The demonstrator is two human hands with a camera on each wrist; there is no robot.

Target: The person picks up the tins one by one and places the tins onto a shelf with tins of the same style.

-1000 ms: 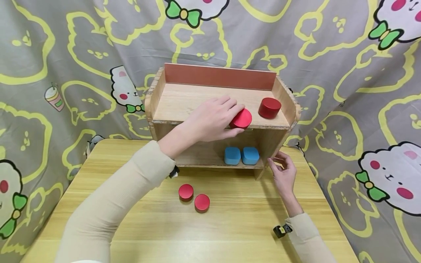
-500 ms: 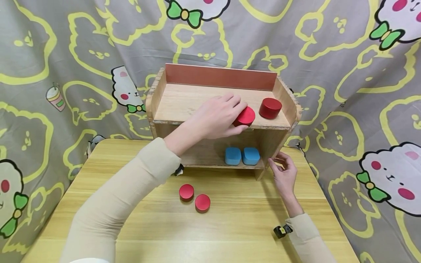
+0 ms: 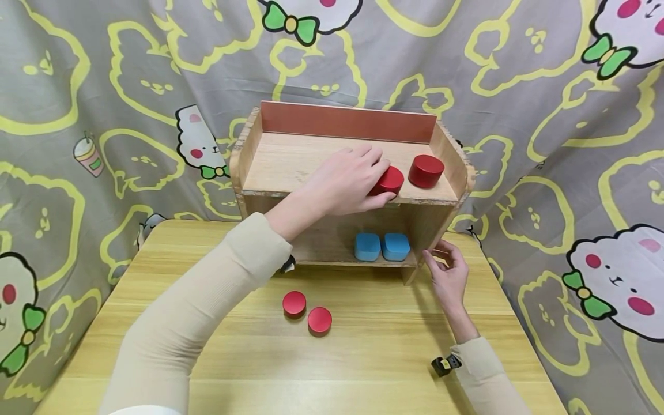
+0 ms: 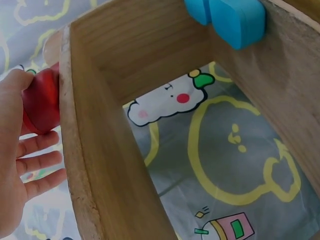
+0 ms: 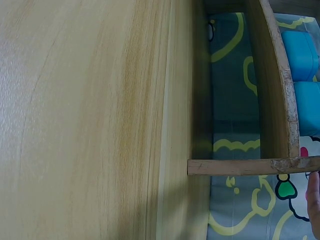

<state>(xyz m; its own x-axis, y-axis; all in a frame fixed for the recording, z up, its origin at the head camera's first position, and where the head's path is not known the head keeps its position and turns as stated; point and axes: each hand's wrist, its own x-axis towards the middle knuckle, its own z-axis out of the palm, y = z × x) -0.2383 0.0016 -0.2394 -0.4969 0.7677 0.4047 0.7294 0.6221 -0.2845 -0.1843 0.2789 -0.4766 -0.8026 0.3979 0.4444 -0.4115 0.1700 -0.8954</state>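
Observation:
Between thumb and forefinger, my left hand (image 3: 347,178) pinches a red cylindrical block (image 3: 390,181) at the front edge of the upper shelf. The left wrist view shows this red block (image 4: 42,100) at the board's edge, with the other fingers spread below it. A second red cylindrical block (image 3: 426,171) stands just to its right on the same board. My right hand (image 3: 448,274) is at the right side panel of the wooden shelf unit (image 3: 301,150), its thumb against the panel and its fingers loosely bent. Only one fingertip (image 5: 314,195) of it shows in the right wrist view.
Two blue rounded blocks (image 3: 367,246) sit side by side at the right of the lower shelf. Two more red cylindrical blocks (image 3: 319,321) rest on the wooden table (image 3: 373,357) in front of the unit. A patterned curtain (image 3: 332,52) hangs close behind.
My left hand has carried the red cylindrical block slightly right, toward the one standing on the upper shelf, and the block's top now looks less tilted. My right hand has stayed put.

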